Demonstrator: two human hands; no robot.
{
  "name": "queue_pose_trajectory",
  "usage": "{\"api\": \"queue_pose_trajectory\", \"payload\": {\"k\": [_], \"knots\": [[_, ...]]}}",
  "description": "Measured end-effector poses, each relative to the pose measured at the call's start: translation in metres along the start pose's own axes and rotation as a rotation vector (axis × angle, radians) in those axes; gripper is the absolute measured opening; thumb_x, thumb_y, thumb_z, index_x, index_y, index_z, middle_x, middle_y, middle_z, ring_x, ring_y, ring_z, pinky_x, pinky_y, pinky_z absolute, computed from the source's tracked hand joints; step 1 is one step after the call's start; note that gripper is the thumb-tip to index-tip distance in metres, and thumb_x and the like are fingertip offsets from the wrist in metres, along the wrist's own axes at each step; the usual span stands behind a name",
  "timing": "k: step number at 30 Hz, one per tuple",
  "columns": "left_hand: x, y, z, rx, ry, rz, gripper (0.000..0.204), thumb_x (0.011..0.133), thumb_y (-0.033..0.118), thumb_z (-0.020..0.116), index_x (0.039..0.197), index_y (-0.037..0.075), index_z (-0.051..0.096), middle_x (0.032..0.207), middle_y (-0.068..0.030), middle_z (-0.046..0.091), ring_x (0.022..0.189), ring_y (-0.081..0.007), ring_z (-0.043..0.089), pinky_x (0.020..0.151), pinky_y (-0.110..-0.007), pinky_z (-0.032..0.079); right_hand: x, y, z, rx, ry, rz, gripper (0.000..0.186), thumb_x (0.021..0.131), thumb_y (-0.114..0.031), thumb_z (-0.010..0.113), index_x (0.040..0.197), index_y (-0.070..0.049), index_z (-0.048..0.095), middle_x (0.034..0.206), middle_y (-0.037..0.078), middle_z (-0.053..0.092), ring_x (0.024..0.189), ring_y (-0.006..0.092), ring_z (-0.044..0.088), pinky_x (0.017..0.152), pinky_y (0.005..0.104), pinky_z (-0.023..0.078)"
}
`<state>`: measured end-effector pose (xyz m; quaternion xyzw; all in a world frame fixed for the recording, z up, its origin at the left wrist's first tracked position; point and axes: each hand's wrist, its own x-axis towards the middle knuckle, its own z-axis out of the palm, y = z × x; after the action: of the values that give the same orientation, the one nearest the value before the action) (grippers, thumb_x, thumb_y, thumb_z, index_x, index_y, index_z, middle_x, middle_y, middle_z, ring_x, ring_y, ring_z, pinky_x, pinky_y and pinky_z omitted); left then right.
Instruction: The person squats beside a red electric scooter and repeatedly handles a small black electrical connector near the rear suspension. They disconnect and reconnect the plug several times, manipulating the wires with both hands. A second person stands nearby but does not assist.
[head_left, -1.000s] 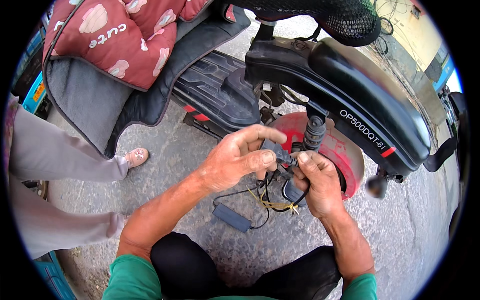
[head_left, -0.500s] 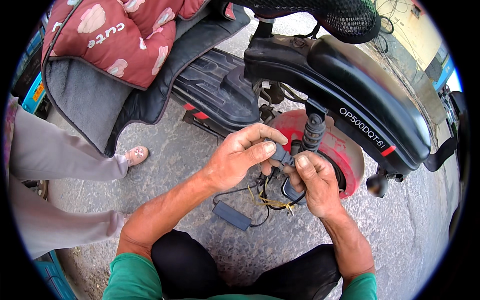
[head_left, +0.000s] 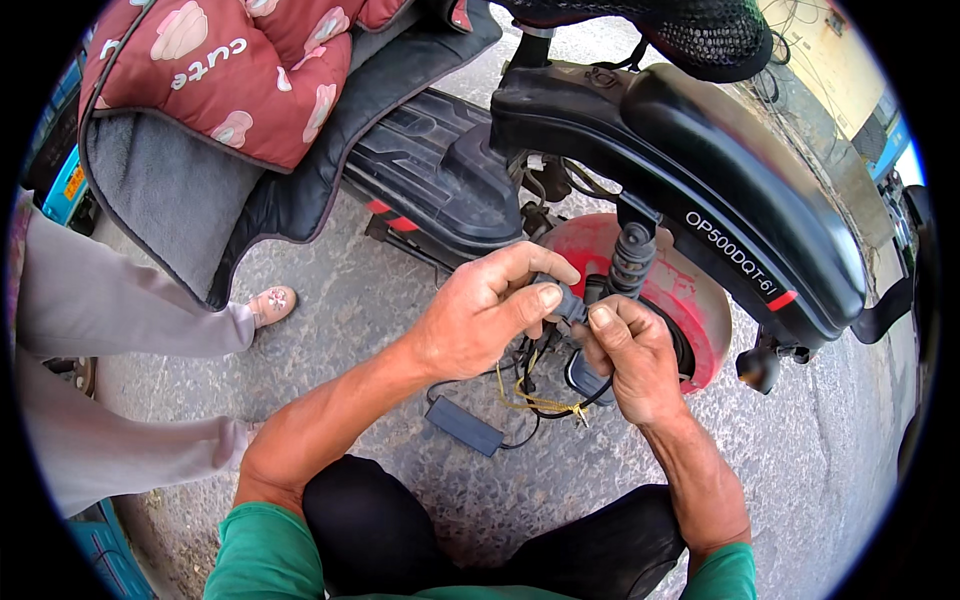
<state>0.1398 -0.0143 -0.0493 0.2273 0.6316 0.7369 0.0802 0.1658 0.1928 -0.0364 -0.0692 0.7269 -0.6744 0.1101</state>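
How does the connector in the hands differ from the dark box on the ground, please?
The connector is held off the ground by the left hand and right hand, while the box lies on it.
The connector is short and small; the box is longer and bigger.
The connector is partly covered by the hands, whereas the box's upper face shows plainly.
Both are dark grey.

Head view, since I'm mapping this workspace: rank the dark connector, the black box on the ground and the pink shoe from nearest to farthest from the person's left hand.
1. Dark connector: in the left hand, at its fingertips.
2. Black box: on the ground, below the hand in the picture.
3. Pink shoe: on another person's foot, off to the left.
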Motion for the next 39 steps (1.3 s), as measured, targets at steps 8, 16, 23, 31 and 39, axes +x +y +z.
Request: {"api": "queue_pose_trajectory", "payload": {"k": [8,16,23,31,39], "knots": [[-0.003,-0.002,-0.006,-0.256,-0.013,-0.106,0.033,0.099,0.024,0.060,0.122,0.000,0.058,0.102,-0.0070,0.064,0.079,-0.0129,0.063,0.075,-0.029,0.053,0.003,0.004,0.008,0.118,-0.005,-0.033,0.039,0.102,-0.036,0.056,0.088,-0.001,0.063,0.060,-0.003,0.046,0.052,0.0050,0.038,0.049,0.0213,0.030],[0.002,-0.024,-0.003,-0.743,-0.102,-0.153,0.032,0.100,0.021,0.058,0.124,0.000,0.056,0.097,-0.0073,0.066,0.086,-0.0190,0.068,0.075,-0.030,0.054,0.003,0.009,0.005,0.325,-0.069,-0.045,0.044,0.099,-0.043,0.059,0.090,-0.001,0.063,0.067,-0.001,0.050,0.056,0.0076,0.041,0.050,0.0223,0.032],[0.003,-0.016,-0.001,-0.375,-0.019,-0.082,0.033,0.099,0.025,0.059,0.121,0.000,0.059,0.100,-0.0070,0.065,0.081,-0.0149,0.065,0.072,-0.028,0.052,0.003,0.005,0.004,0.173,0.008,0.019,0.040,0.100,-0.039,0.058,0.088,-0.002,0.064,0.063,-0.002,0.050,0.054,0.0066,0.042,0.050,0.0225,0.034],[0.001,-0.013,-0.005,-0.349,-0.027,-0.096,0.035,0.099,0.026,0.059,0.122,0.000,0.058,0.098,-0.0074,0.064,0.081,-0.0153,0.064,0.073,-0.029,0.052,0.002,0.008,0.009,0.189,0.010,-0.024,0.042,0.100,-0.041,0.059,0.087,-0.002,0.063,0.061,-0.002,0.047,0.053,0.0063,0.039,0.049,0.0223,0.031],[0.001,-0.013,-0.003,-0.348,-0.040,-0.080,0.033,0.100,0.025,0.059,0.122,0.001,0.058,0.091,-0.0055,0.063,0.076,-0.0128,0.063,0.072,-0.027,0.052,0.002,0.014,0.005,0.297,0.020,-0.001,0.039,0.099,-0.039,0.061,0.085,-0.003,0.061,0.063,-0.001,0.048,0.053,0.0063,0.040,0.048,0.0220,0.030]]}}
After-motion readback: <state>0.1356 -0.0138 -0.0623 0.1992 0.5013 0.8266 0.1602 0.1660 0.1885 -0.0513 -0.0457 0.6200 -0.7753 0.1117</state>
